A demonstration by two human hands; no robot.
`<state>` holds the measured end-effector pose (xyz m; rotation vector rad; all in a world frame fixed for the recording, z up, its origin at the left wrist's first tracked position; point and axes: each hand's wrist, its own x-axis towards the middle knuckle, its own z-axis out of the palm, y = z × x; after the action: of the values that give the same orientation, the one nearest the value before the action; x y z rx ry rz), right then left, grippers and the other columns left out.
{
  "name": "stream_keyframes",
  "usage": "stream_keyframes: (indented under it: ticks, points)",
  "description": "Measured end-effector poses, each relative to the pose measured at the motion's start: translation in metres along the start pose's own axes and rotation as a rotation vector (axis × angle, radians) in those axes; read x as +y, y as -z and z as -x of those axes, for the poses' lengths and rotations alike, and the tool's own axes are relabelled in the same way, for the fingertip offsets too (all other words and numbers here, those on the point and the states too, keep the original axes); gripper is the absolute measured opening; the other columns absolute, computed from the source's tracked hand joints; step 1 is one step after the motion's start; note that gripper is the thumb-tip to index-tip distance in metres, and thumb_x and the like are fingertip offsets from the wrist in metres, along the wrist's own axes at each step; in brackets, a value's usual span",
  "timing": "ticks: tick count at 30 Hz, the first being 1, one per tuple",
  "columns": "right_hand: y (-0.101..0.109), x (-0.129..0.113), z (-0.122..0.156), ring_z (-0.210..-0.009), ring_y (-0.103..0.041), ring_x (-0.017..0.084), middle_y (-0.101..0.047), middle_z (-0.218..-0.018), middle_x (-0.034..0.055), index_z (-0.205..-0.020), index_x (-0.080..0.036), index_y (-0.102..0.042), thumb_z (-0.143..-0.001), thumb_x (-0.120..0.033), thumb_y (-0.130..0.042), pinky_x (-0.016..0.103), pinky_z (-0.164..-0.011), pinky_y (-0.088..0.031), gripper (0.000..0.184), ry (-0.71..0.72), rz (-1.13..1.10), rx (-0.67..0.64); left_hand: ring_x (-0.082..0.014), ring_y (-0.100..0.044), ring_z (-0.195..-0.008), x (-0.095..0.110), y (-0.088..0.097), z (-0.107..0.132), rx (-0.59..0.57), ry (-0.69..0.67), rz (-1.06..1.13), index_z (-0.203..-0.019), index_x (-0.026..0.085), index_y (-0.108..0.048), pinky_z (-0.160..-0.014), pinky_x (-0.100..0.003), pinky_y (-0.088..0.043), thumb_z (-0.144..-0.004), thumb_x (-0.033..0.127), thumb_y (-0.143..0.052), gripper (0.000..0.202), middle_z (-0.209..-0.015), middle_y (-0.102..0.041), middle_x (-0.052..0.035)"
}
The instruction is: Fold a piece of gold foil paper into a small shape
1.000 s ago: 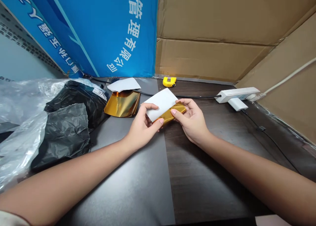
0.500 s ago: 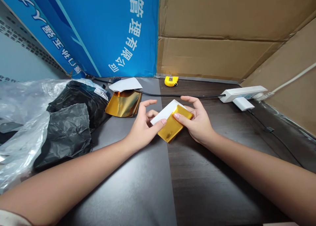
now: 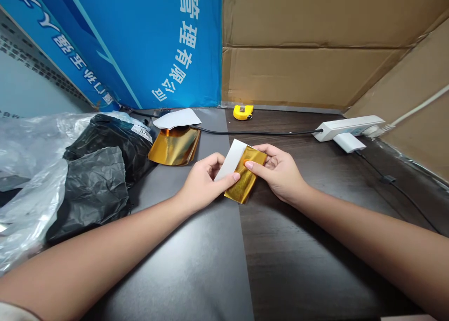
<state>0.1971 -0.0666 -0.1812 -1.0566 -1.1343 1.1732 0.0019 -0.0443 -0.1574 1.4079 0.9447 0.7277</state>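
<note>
Head view: my left hand (image 3: 203,183) & right hand (image 3: 280,171) both pinch the gold foil sheet (image 3: 245,188), thumbs on its gold face, white backing showing at the upper-left edge. It's held just over mid-table (image 3: 298,246). Gold sheet stack (image 3: 173,146) & black bags (image 3: 101,171) sit well apart to the left, power strip (image 3: 347,124) well apart to the right, tape measure (image 3: 243,111) at the far edge by the cardboard wall (image 3: 287,73).
</note>
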Motion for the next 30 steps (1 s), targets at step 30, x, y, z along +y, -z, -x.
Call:
stream_keyframes:
  ticks: [30]
  points:
    - [0.0005, -0.0036, 0.0098, -0.080, -0.066, 0.013, -0.067, -0.097, 0.0067, -0.120, -0.016, -0.060, -0.087, -0.029, -0.072, 0.026, -0.070, -0.058, 0.037, 0.100, 0.229, -0.329, 0.0024, -0.052, -0.063, 0.0026, -0.0008, 0.0020, -0.044, 0.010, -0.080, -0.085, 0.007, -0.061, -0.057, -0.005, -0.043, -0.081, 0.043, -0.068, 0.037, -0.072, -0.058, 0.0024]
